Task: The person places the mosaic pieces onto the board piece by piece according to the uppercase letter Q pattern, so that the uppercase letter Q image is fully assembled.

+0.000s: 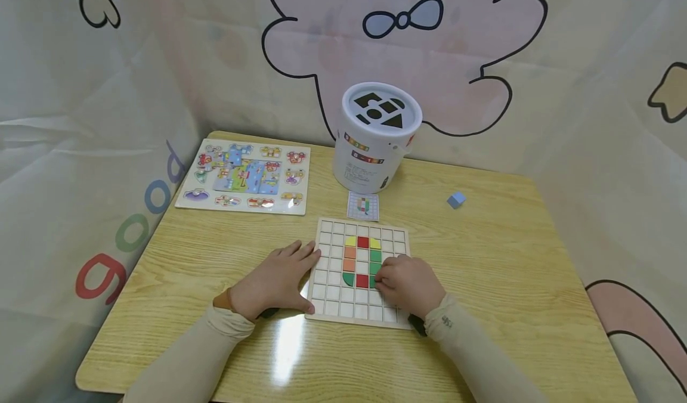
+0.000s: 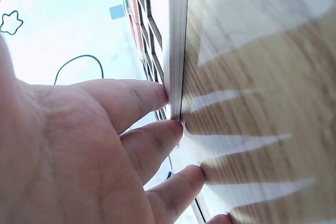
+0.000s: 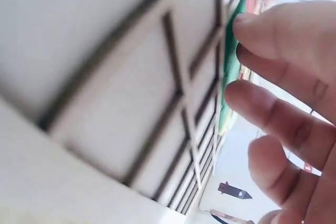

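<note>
A square wooden grid board (image 1: 333, 309) lies on the table, with yellow, red, orange and green tiles set in a ring on it. My left hand (image 1: 279, 276) rests at the board's left edge with fingers spread; in the left wrist view its fingertips (image 2: 160, 94) touch the board's side. Over the lower right of the ring is my right hand (image 1: 410, 284), fingers curled. It pinches a green tile (image 3: 234, 38) at the ring's lower right corner, the thumb lying on that tile. The tile is partly hidden by the fingers.
A pattern card (image 1: 363, 206) lies just behind the board, before a white bucket (image 1: 365, 167) with shaped holes in its lid. A vehicle puzzle board (image 1: 241, 207) sits at the back left. One blue cube (image 1: 456, 200) lies right of the bucket.
</note>
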`<state>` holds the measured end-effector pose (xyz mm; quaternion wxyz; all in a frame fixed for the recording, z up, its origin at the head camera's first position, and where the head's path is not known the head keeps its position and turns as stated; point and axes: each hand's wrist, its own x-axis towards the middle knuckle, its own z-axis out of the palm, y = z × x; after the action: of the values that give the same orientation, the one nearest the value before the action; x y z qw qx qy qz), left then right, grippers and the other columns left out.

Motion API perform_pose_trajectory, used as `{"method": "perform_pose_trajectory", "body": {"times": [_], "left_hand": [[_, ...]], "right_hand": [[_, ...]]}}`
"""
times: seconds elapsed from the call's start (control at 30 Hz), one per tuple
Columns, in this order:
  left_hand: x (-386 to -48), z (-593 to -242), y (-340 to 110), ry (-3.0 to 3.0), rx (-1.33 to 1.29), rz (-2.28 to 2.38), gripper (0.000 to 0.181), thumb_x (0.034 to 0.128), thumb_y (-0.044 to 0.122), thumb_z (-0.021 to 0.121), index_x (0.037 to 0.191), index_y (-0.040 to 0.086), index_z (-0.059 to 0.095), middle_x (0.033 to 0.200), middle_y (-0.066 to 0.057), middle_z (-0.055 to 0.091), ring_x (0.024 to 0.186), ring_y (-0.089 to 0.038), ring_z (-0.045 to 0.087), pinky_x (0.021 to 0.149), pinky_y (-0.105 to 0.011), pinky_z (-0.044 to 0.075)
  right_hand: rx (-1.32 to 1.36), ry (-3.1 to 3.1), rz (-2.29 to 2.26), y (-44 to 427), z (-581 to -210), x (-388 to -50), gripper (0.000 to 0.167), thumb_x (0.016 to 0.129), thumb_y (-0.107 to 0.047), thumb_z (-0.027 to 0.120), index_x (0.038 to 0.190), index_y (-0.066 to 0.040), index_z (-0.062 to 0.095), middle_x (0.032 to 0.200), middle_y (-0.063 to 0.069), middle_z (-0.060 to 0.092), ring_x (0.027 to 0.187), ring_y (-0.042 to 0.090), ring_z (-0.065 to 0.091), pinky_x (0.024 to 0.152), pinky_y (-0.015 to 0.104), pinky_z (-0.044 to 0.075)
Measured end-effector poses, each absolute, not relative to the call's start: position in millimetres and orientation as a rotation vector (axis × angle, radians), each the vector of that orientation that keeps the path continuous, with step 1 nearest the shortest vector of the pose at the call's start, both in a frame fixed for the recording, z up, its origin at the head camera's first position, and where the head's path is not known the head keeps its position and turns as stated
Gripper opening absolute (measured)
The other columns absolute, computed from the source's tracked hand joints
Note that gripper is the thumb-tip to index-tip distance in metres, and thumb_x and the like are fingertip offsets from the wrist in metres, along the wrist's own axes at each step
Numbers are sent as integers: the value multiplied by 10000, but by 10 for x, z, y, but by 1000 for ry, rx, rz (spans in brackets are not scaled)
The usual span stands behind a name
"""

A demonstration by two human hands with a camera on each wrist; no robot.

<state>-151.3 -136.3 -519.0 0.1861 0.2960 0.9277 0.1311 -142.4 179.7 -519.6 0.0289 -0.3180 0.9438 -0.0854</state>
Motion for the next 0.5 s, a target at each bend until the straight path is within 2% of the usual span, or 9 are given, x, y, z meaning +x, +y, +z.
{"method": "perform_pose_trajectory", "body": {"times": [0.17,0.33,0.43,0.5], "left_hand": [[-1506,-5184,-1354,2611,840,372,1172,767,607,913,1663,68,386,1726,-172,284,1568,-460,252,1209,-626,294],[-1505,-5178,-1356,2604,840,374,1172,772,604,910,1666,65,378,1729,-172,275,1573,-457,241,1209,-628,292],[-1509,-5180,-1364,2598,834,378,1172,777,603,907,1670,67,369,1733,-169,265,1577,-455,230,1212,-630,285],[-1512,-5183,-1373,2596,829,386,1173,777,597,910,1671,67,366,1735,-167,260,1578,-456,225,1213,-631,280]], "right_hand": [[-819,3016,-356,2004,-4995,-1436,68,919,-176,818,978,-162,849,974,-29,771,913,201,741,783,419,611],[-648,3109,-394,2350,-4787,-1383,121,939,-161,796,1046,-132,845,1027,2,785,931,244,756,774,469,614],[-558,3093,-372,2521,-4732,-1287,150,952,-201,790,1079,-144,845,1055,9,789,923,247,753,730,453,608],[-472,3076,-367,2596,-4729,-1206,165,950,-235,801,1085,-150,845,1048,10,790,806,205,723,641,411,581]]}}
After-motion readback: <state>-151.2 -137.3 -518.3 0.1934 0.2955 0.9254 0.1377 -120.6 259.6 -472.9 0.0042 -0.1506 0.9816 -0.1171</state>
